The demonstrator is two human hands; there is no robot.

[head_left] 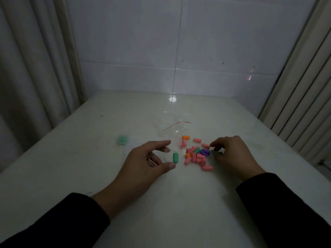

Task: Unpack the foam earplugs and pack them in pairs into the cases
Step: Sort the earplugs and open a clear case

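Dim light falls on a pale glossy counter (107,176) set against a white tiled wall, with curtains at both sides. Nearest, two dark sleeves reach in. On the left, the left hand (143,163) curves thumb and fingers round a small clear plastic case (167,154), barely visible, with one green foam earplug (175,157) standing in it. On the right, the right hand (231,154) has its fingers curled down at the pile's right edge, seemingly pinching a second green earplug (218,153), though this is partly hidden. Between the hands lies the loose pile of pink, orange, purple and green foam earplugs (197,155). Farther off lies the emptied clear plastic bag with a red strip (172,127), and far left a closed green case (122,139). Unpacking looks done; pairing has barely begun, with most earplugs left to pack
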